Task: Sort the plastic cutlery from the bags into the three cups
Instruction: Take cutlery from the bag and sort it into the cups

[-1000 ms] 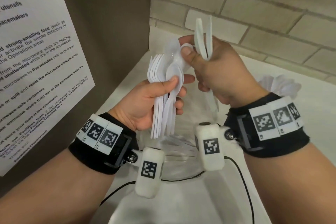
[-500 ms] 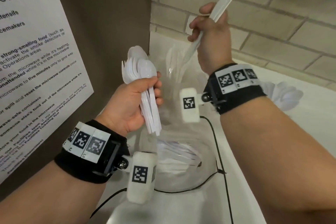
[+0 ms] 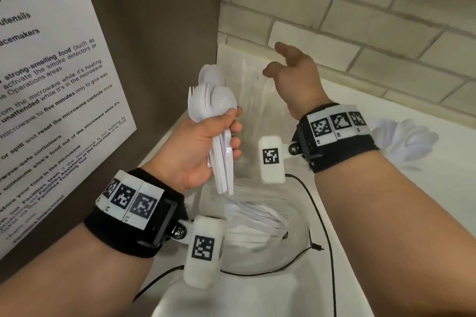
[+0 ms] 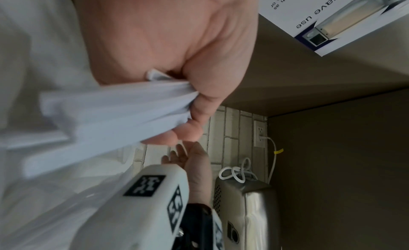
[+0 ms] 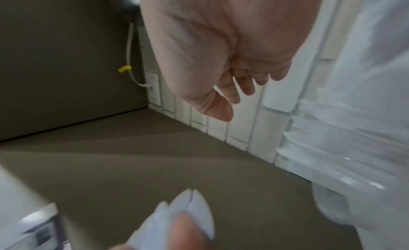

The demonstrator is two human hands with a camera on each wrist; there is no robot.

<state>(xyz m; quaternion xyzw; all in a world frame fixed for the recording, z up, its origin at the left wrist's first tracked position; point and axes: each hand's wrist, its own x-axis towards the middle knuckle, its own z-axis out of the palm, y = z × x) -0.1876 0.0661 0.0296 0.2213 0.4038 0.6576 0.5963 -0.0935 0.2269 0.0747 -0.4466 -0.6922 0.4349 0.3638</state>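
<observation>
The left hand, at the centre left of the head view, has its grip clamped around a bundle of white plastic cutlery: fingers curl over the handles and the thumb presses across the front. The bundle stands nearly upright, spoon bowls and a few fork tines fanning out above the fist, handle ends poking out below. In the left wrist view the same handles cross the palm, pinched under the curled fingers.

Low in the frame, under both wrists, a clear plastic bag lies on the white bench with more white cutlery showing through it. A thin black cable trails across the bench beside the bag.

Farther up, right of centre, the right hand hangs above the bench with its grip apart, fingers relaxed and spread, holding nothing; the right wrist view shows the loose fingers against the tiled wall. Just beneath and left of that hand stands a clear cup, its contents too faint to make out.

At the right edge, behind the right wrist, a cluster of white spoons rises up. A printed notice fills the left side, and pale brick tile lines the back.
</observation>
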